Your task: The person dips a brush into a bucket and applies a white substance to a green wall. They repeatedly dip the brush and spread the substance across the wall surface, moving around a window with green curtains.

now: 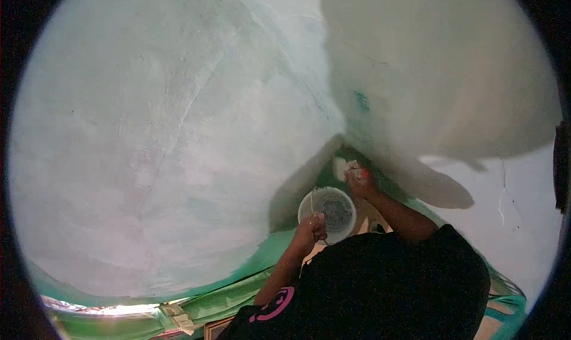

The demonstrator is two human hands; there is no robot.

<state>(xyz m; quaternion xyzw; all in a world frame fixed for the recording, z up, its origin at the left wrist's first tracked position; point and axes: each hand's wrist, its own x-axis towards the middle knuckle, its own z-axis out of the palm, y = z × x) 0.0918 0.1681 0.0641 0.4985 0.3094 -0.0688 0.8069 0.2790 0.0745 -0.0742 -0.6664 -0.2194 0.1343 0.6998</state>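
Observation:
My left hand [310, 232] is closed around the thin wire handle of a white bucket [303, 208], holding it in front of my body. Greyish-white paint [338, 214] shows inside the bucket. Just beyond the bucket's rim, my right hand [360, 180] is closed on a paintbrush [341, 168] with a pale, flat head and a bit of red at the grip. The brush head overlaps a dark green, shaded patch of wall [327, 176] low in the corner.
Walls with streaky white paint over green [196, 132] meet at the corner ahead. My shadow [440, 90] falls across the right wall, which has cracks [504, 191]. Green cloth [238, 292] lies along the lower left, and a dark object [561, 167] stands at the far right edge.

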